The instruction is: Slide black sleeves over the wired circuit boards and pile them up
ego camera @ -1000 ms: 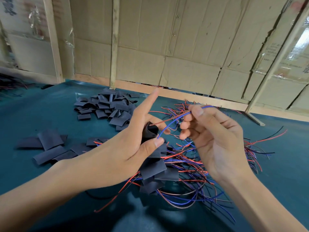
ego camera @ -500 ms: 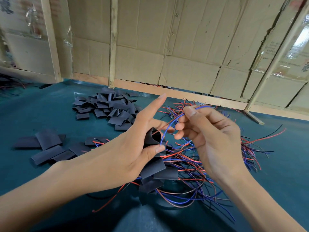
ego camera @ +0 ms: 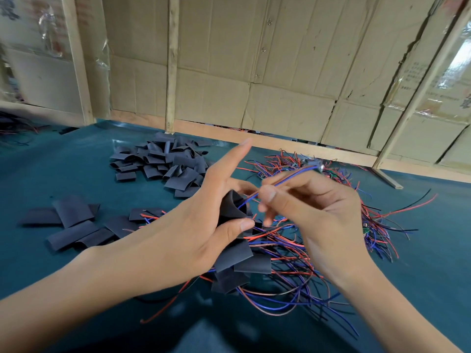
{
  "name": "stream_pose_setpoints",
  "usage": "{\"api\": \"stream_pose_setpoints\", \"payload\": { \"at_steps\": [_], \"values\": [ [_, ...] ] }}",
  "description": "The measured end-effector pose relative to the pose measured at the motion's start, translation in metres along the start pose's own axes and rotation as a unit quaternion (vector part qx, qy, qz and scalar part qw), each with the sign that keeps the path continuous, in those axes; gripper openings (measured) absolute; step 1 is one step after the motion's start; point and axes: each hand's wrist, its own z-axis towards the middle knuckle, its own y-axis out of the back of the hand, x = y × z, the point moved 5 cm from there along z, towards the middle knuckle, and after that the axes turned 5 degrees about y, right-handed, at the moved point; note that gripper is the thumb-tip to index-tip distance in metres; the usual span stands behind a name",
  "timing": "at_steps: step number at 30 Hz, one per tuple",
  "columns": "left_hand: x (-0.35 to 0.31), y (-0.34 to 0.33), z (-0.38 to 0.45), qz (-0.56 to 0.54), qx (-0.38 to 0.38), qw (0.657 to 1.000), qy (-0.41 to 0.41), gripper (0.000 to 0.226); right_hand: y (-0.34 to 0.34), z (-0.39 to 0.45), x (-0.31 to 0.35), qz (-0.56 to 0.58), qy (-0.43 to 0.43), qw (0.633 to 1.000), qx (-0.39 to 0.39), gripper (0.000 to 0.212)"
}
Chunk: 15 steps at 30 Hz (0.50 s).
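Mid-frame my left hand [ego camera: 201, 220] pinches a black sleeve [ego camera: 233, 207] open while my right hand [ego camera: 313, 212] grips the blue and red wires [ego camera: 288, 178], so the trick is keeping that mouth wide and feeding the wires in straight so nothing snags.

Both forearms are bare from the near edge of the view to the wrists, with no sleeve cuff visible on either. The left hand [ego camera: 204, 220] and the right hand [ego camera: 323, 220] are ungloved and carry no rings, watch or wristband. The fingernails visible on both hands are short and unpainted.
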Motion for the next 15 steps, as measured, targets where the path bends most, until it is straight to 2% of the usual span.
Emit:
{"api": "stream_pose_setpoints", "payload": {
  "at_steps": [2,4,6,8,10,13,15],
  "values": [
    [-0.002,0.005,0.006,-0.08,-0.036,0.996,0.017,0.073,-0.006,-0.003,-0.005,-0.017,-0.041,0.998,0.038,0.005],
    [-0.001,0.007,0.004,-0.087,-0.043,0.995,0.015,0.074,-0.009,-0.003,-0.007,-0.018,-0.056,0.997,0.058,0.005],
    [0.001,0.005,-0.001,-0.068,-0.009,0.998,0.013,0.082,-0.008,-0.002,-0.006,-0.017,-0.05,0.997,0.051,0.007],
    [0.009,0.013,-0.005,-0.114,-0.037,0.992,0.049,0.083,-0.004,-0.001,-0.007,0.018,-0.044,0.998,0.032,0.01],
    [0.018,0.02,0.0,-0.171,-0.085,0.977,0.1,0.07,-0.002,0.001,-0.009,0.058,-0.055,0.997,0.011,0.014],
    [0.027,0.021,0.003,-0.188,-0.077,0.958,0.2,0.028,-0.002,0.001,-0.013,0.073,-0.06,0.995,0.006,0.014],
    [0.032,0.02,0.001,-0.156,-0.042,0.959,0.233,0.033,-0.002,0.001,-0.013,0.063,-0.052,0.997,0.013,0.013]
  ]
}}
